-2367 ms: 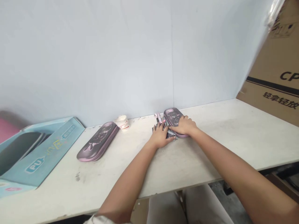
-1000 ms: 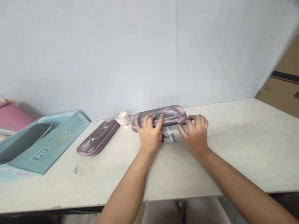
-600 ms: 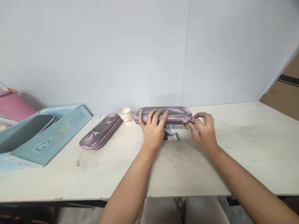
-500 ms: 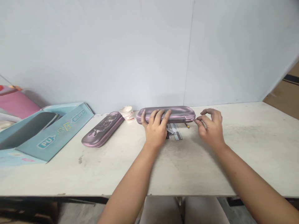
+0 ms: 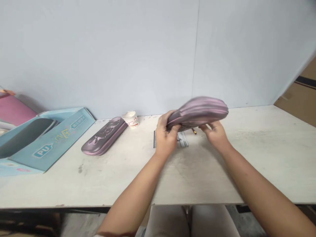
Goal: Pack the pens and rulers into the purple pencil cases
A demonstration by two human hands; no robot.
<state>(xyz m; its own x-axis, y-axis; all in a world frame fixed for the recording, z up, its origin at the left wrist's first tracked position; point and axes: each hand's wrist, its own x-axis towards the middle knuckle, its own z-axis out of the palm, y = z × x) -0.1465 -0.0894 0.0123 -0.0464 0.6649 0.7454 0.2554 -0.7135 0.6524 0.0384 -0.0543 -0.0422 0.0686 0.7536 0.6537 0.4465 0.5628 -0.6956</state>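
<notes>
A shiny purple-pink zippered pencil case (image 5: 201,112) is tilted above the table, its right end higher and blurred by motion. My left hand (image 5: 166,133) is closed around its left end, thumb in front. Under the case's right part, my right hand (image 5: 214,133) has its thumb and fingers bent against the lower side; the fingertips are partly hidden. Below the case lie flat grey-and-white pieces like rulers (image 5: 182,140), partly covered, and a small yellow-and-black pencil-like tip (image 5: 194,131).
A second purple pencil case (image 5: 105,138) rests left on the white table (image 5: 197,177), next to a white paper cup (image 5: 130,119) with red marks. Farther left, a light-blue box (image 5: 59,140) holds a dark item. A pale wall (image 5: 148,59) rises behind; cardboard (image 5: 301,97) stands at right.
The pencil case has come up off the table and turned, its right end raised. My left hand has gone from lying on top to gripping its end; my right hand has moved under it.
</notes>
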